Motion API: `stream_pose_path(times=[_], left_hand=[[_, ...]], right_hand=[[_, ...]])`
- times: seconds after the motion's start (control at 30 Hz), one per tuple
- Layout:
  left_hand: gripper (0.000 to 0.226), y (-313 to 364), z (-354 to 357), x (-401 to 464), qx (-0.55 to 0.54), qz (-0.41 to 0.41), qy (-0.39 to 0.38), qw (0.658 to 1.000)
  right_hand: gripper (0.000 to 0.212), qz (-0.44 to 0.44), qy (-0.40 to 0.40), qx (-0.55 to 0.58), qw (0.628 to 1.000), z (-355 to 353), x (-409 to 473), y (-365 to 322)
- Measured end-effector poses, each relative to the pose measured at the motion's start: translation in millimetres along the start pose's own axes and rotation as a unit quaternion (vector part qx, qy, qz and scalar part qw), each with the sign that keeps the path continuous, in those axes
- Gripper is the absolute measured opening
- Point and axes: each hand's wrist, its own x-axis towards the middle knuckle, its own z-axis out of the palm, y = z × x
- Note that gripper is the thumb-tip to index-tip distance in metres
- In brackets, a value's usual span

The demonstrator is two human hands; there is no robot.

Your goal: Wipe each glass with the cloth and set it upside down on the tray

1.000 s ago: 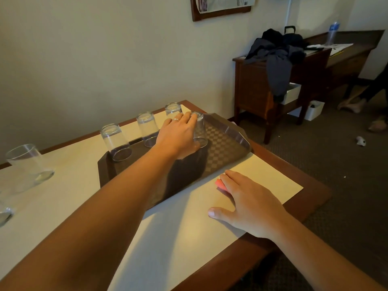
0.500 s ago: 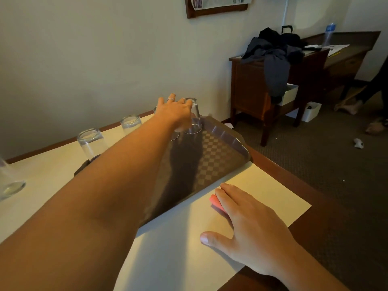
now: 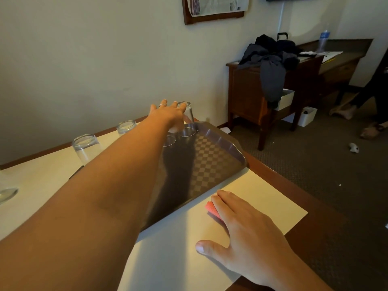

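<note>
A brown checkered tray [image 3: 227,143] lies on the table with upside-down clear glasses along its far side. My left hand [image 3: 168,115] reaches over the tray to the far-right glass [image 3: 189,122], which stands upside down in the tray's far corner. The fingers are straight and spread, and the index fingertip touches the glass's upturned base; the thumb is hidden. Two more inverted glasses [image 3: 86,147] [image 3: 126,127] stand to the left, and the rim of another [image 3: 169,141] shows under my wrist. My right hand [image 3: 245,234] rests flat on a red cloth [image 3: 211,207] beside the tray's near edge.
A cream mat [image 3: 273,204] covers the wooden table [image 3: 315,206]. Another glass [image 3: 7,193] sits at the far left edge of view. The wall runs close behind the tray. A wooden cabinet [image 3: 245,95] draped with dark clothes stands to the right on carpet, and a person's feet [image 3: 344,112] are beyond it.
My left hand has gone from wrapping the far-right glass to straight fingers over its base, and the glass now stands deeper in the tray's far corner. My right hand stays on the cloth.
</note>
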Motion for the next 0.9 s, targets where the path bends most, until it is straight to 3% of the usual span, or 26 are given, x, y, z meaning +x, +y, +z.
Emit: stream_pose_path(times=[0.4, 0.57, 0.7, 0.9], left_hand=[[0.100, -3, 3, 0, -0.023, -0.002, 0.017, 1.000], [0.075, -20, 3, -13, 0.019, -0.009, 0.071, 0.997], [0.050, -30, 8, -24, 0.003, 0.004, 0.058, 0.998], [0.048, -38, 11, -31, -0.019, -0.002, 0.060, 0.998]], right_hand=[[0.100, 0.001, -0.018, -0.001, 1.000, -4, 2, 0], [0.100, 0.002, -0.017, -0.004, 1.000, -2, 1, 0], [0.102, 0.001, -0.009, -0.001, 1.000, 0, 1, 0], [0.103, 0.000, 0.004, 0.001, 1.000, 3, 1, 1]])
